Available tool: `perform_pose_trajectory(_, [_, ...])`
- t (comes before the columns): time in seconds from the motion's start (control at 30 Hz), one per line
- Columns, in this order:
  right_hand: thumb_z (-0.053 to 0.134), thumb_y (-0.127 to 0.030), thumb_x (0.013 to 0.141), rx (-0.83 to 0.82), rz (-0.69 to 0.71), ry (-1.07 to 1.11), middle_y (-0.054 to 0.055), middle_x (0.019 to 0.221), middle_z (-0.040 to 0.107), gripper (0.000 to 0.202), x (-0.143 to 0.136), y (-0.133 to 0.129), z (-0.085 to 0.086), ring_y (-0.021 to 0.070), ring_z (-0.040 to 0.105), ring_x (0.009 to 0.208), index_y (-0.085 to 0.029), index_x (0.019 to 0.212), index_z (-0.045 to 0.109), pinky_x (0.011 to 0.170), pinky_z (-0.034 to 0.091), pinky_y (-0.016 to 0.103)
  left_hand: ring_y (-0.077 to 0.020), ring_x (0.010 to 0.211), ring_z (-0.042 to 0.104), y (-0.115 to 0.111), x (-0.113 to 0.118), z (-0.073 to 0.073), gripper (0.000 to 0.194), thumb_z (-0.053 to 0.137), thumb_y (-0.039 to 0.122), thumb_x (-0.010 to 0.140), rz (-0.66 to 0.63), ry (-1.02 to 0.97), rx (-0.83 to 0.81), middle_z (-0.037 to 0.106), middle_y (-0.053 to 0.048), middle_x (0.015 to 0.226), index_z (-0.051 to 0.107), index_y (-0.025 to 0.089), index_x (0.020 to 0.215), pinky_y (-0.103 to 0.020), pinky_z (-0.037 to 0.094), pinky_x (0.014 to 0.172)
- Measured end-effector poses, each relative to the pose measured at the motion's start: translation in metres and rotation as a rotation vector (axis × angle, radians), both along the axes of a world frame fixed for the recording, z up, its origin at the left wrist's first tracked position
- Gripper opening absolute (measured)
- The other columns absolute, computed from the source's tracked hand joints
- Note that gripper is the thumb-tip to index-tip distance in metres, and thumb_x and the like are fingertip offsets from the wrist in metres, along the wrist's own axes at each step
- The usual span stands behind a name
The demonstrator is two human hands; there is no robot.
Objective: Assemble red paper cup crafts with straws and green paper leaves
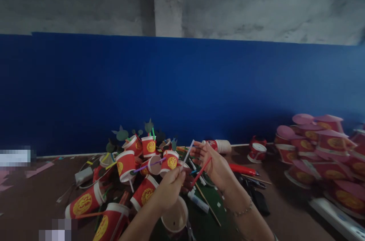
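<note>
My left hand (172, 186) pinches the lower end of a pale straw (188, 154), which slants up to the right. Just right of it, my right hand (214, 165) has its fingers partly spread, and a bent red straw (201, 172) lies against them. An open paper cup (175, 216) stands below my hands, its inside facing up. Near it on the green mat (209, 195) lie a white glue tube (198, 201) and a thin wooden stick (208, 206).
Red paper cups (125, 165) with straws are heaped at left, near a white adapter (84, 176). Stacked cups (221, 146) lie behind my hands. At right are a red tool (243, 169), cups with pink paper (332, 142) and a power strip (338, 218). A blue wall panel rises behind.
</note>
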State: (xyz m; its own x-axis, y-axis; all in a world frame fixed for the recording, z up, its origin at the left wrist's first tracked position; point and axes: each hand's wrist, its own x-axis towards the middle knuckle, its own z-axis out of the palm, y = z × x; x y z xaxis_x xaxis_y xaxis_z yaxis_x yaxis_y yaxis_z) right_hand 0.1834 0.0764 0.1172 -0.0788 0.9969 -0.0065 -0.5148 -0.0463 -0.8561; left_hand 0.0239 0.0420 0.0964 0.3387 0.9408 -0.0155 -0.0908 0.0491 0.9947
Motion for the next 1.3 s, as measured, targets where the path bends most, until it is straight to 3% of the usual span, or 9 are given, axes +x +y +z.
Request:
perform_pose_trajectory(0.13, [0.054,-0.047,0.086,0.039,0.066,-0.067,0.010,0.095,0.069,0.037,-0.010,-0.006,-0.006,0.0189,0.064,0.088,-0.016,0.101,0.067,0.076,0.050,0.030,-0.0113,0.051,0.054,-0.005,0.003,0.001,0.045,0.064,0.059,0.066,-0.151,-0.049,-0.173,0.057,0.002,0.063,0.052,0.017,0.079,-0.022,0.039,0.047])
perform_pose_trajectory(0.27, [0.045,-0.058,0.086,0.099,0.077,-0.187,0.013,0.097,0.069,0.052,-0.001,0.004,-0.017,0.0221,0.064,0.092,-0.015,0.105,0.067,0.077,0.051,0.032,-0.0006,0.036,0.028,-0.004,0.000,0.003,0.042,0.065,0.054,0.067,-0.106,-0.031,-0.229,0.043,0.008,0.055,0.045,0.018,0.072,-0.017,0.011,0.038])
perform_pose_trajectory(0.33, [0.033,-0.060,0.089,0.162,-0.035,-0.407,0.013,0.099,0.070,0.060,0.011,0.021,-0.026,0.0226,0.065,0.092,-0.014,0.113,0.064,0.077,0.051,0.032,0.0004,0.036,0.022,0.001,-0.003,0.003,0.041,0.066,0.052,0.067,-0.034,-0.062,-0.223,0.039,0.010,0.054,0.045,0.018,0.075,-0.018,0.006,0.039])
perform_pose_trajectory(0.4, [0.022,-0.050,0.095,0.193,-0.227,-0.930,0.011,0.098,0.071,0.058,0.023,0.043,-0.037,0.0210,0.066,0.091,-0.014,0.115,0.063,0.076,0.052,0.030,0.0000,0.035,0.020,0.007,-0.007,0.003,0.042,0.065,0.052,0.066,0.039,-0.101,-0.205,0.037,0.011,0.054,0.046,0.019,0.082,-0.018,0.005,0.038])
perform_pose_trajectory(0.43, [0.029,-0.045,0.094,0.172,-0.245,-1.045,0.011,0.097,0.071,0.051,0.027,0.055,-0.042,0.0230,0.066,0.091,-0.014,0.112,0.065,0.077,0.051,0.032,-0.0002,0.035,0.020,0.010,-0.008,0.002,0.043,0.065,0.053,0.066,0.068,-0.125,-0.191,0.037,0.011,0.054,0.046,0.019,0.085,-0.018,0.005,0.037])
perform_pose_trajectory(0.57, [0.051,-0.026,0.089,0.153,-0.194,-1.357,0.011,0.100,0.069,0.023,0.025,0.096,-0.061,0.0248,0.062,0.100,-0.014,0.093,0.070,0.091,0.045,0.037,0.0002,0.034,0.020,0.013,-0.012,0.002,0.043,0.066,0.051,0.067,0.133,-0.207,-0.116,0.038,0.011,0.056,0.047,0.018,0.087,-0.017,0.007,0.035])
perform_pose_trajectory(0.73, [0.055,-0.032,0.090,0.146,-0.011,-1.697,0.008,0.119,0.057,0.029,0.009,0.125,-0.072,0.0205,0.059,0.100,-0.018,0.117,0.056,0.084,0.051,0.041,0.0011,0.033,0.019,0.013,-0.015,0.004,0.037,0.064,0.049,0.071,0.172,-0.228,-0.069,0.039,0.011,0.056,0.048,0.018,0.083,-0.016,0.006,0.035])
perform_pose_trajectory(1.0, [0.056,-0.031,0.090,0.199,0.108,-1.953,0.009,0.119,0.057,0.031,0.001,0.139,-0.078,0.0210,0.059,0.100,-0.017,0.118,0.055,0.083,0.051,0.040,0.0011,0.034,0.020,0.015,-0.018,0.008,0.039,0.066,0.048,0.068,0.222,-0.244,-0.106,0.041,0.010,0.058,0.050,0.018,0.086,-0.016,0.005,0.035])
perform_pose_trajectory(1.3, [0.056,-0.032,0.090,0.195,0.177,-1.972,0.008,0.118,0.057,0.032,0.012,0.139,-0.075,0.0213,0.059,0.100,-0.017,0.118,0.054,0.083,0.051,0.041,0.0011,0.035,0.023,0.012,-0.019,0.010,0.033,0.066,0.041,0.071,0.227,-0.278,-0.110,0.042,0.009,0.059,0.052,0.016,0.088,-0.017,0.004,0.037])
